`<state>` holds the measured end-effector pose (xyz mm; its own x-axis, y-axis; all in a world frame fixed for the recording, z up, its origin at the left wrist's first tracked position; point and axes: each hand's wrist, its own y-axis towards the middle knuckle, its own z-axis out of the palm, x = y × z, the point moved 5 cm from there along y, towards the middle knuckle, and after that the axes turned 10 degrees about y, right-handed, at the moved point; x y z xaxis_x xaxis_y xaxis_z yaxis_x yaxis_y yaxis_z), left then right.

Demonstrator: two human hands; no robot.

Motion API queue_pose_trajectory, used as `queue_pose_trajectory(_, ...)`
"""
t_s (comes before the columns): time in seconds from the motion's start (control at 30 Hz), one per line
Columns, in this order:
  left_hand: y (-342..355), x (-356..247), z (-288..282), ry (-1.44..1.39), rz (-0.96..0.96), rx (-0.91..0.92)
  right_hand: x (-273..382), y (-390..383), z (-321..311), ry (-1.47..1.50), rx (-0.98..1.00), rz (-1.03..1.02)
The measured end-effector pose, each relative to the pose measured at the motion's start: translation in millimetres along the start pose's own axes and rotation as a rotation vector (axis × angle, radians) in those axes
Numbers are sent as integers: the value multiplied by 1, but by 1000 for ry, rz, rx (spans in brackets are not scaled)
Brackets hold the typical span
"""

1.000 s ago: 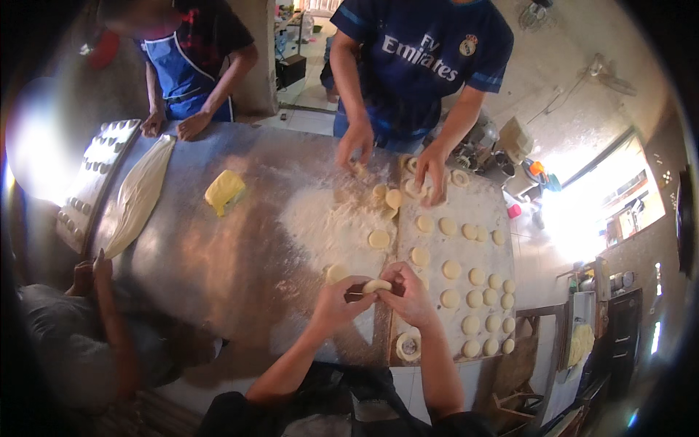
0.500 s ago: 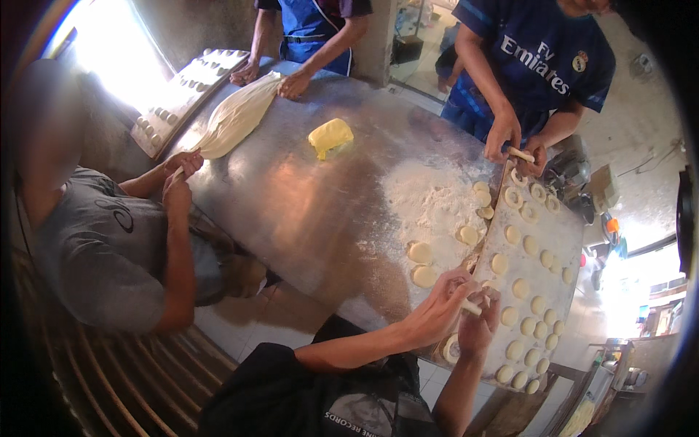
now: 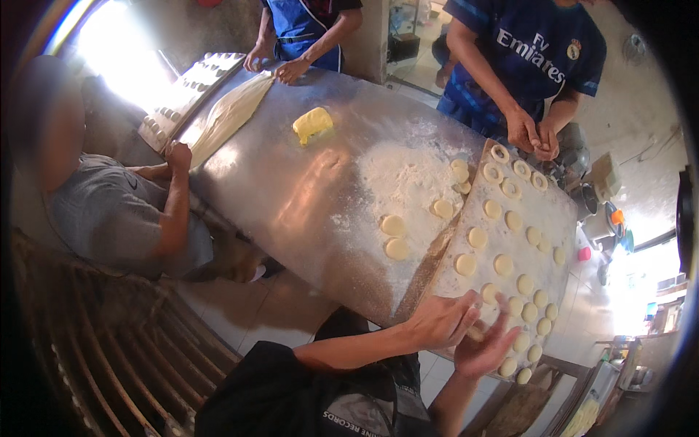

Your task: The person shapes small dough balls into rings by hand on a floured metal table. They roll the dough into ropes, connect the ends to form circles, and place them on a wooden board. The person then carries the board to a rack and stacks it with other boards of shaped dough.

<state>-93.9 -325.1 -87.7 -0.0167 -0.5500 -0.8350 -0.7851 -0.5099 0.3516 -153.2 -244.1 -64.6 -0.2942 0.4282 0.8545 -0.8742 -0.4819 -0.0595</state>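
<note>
- The left hand and right hand meet palm to palm over the near end of the floured board, at the near edge of the metal surface.
- A small piece of dough sits between the two palms; only a pale sliver shows, so its shape is hard to tell.
- The left hand's fingers are curled loosely over the piece from above; the right hand's fingers are spread and point up, pressing it from the other side. Neither hand is closed tight.
- Just beyond the fingertips, rows of round dough discs lie on the board, some touching the hands' outline.
- More discs lie loose in the flour patch on the surface, left of the board.
- At the board's far end lie ring-shaped pieces, near the hands of a person in a dark blue shirt.
- A yellow block lies farther off on the surface, well apart from the hands.
- A long sheet of dough stretches along the far left edge.
</note>
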Motion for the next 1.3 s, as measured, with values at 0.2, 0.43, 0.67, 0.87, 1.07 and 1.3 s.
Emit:
queue_pose_trajectory(0.2,2,-13,26,166,-107,57,3,11,-53,-107,290,84)
queue_pose_trajectory(0.43,-5,-2,57,-142,-100,-128,16,25,-68,218,562,57)
queue_pose_trajectory(0.67,8,-32,52,63,-67,-235,22,35,-59,-10,610,-22)
queue_pose_trajectory(0.87,8,-27,57,255,-256,-141,12,42,-63,-157,602,19)
queue_pose_trajectory(1.07,13,-10,50,205,-281,-145,-11,56,-81,-92,546,193)
queue_pose_trajectory(1.3,45,40,30,339,-379,-19,-43,86,-53,-445,369,186)
